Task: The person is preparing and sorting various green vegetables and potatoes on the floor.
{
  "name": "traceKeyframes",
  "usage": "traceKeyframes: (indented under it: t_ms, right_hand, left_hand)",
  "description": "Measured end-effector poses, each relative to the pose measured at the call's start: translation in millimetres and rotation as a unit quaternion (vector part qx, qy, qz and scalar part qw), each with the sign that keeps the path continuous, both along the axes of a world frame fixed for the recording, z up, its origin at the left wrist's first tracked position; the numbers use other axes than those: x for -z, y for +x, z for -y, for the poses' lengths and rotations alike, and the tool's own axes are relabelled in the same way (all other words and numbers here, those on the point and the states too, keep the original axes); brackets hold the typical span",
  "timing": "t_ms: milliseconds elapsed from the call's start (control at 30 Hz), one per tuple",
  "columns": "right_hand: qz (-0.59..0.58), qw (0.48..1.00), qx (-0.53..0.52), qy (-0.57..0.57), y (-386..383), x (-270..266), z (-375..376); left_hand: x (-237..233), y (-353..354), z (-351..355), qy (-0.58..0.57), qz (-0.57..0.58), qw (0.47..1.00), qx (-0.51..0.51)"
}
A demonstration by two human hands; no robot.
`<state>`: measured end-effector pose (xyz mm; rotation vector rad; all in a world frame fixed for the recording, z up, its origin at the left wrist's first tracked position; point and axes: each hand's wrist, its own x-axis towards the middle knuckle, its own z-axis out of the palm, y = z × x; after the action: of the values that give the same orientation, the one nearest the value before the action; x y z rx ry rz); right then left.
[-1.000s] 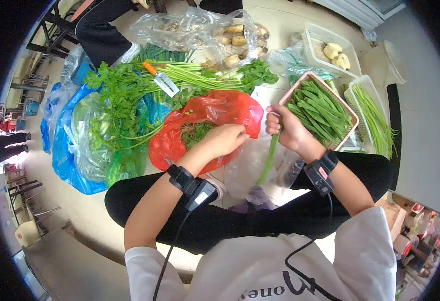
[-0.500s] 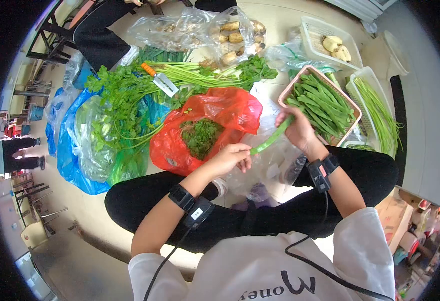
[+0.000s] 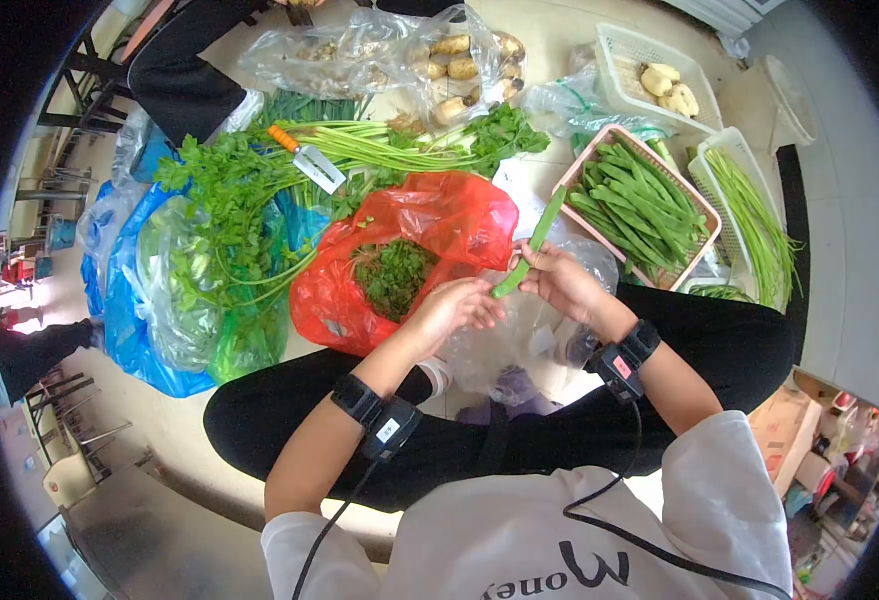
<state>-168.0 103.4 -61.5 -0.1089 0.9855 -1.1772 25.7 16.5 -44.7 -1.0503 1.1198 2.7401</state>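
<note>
A long flat green bean (image 3: 547,220) slants upward in my right hand (image 3: 564,285), pinched near its lower part between thumb and fingers. My left hand (image 3: 459,308) is beside the bean's lower end, its fingers loosely stretched and apart; whether a fingertip touches the bean is hard to see. Just beyond my left hand lies a red plastic bag (image 3: 334,300) with leafy green scraps (image 3: 394,278) inside. To the right of my right hand, a pink basket (image 3: 711,240) holds many similar flat beans (image 3: 634,200). Below both hands is a crumpled clear plastic bag (image 3: 484,355).
Celery (image 3: 229,190) lies across blue and green bags (image 3: 174,365), with an orange-handled knife (image 3: 309,162) on top. Lotus roots (image 3: 459,70) in clear plastic lie farther back. White baskets hold peeled pieces (image 3: 669,90) and green stalks (image 3: 749,210). Another person's dark-clothed leg (image 3: 184,90) is at upper left.
My right hand has come left and down, away from the pink basket. The bean has swung from a slant to more upright, and my left hand's fingers have loosened at its lower end.
</note>
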Motion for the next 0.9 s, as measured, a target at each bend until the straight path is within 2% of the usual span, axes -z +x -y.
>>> traceKeyframes:
  t_ms: [100,300,367,500,600,800,900]
  right_hand:
    - [0.008,1.000,0.004,0.002,-1,1,0]
    - [-0.023,0.999,0.024,0.014,3,-4,1]
    - [-0.042,0.999,0.020,0.008,4,-8,1]
    - [-0.116,0.992,-0.050,-0.023,11,-17,1]
    - [-0.142,0.988,-0.060,-0.034,15,-18,-1]
    - [-0.251,0.965,-0.035,-0.065,25,-21,-11]
    - [-0.321,0.942,-0.029,-0.090,31,-15,-16]
  left_hand:
    - [2,-1,2,0.000,0.014,1.000,0.022]
    - [-1,-3,-4,-0.228,0.021,0.970,0.084]
    - [6,-1,-7,-0.274,0.031,0.958,0.074]
    - [3,-3,-8,-0.341,0.055,0.936,0.072]
    - [-1,-1,-9,-0.439,0.068,0.892,0.086]
    - [-1,2,-8,-0.517,0.066,0.852,0.057]
    - [-4,2,-10,-0.581,0.064,0.810,0.048]
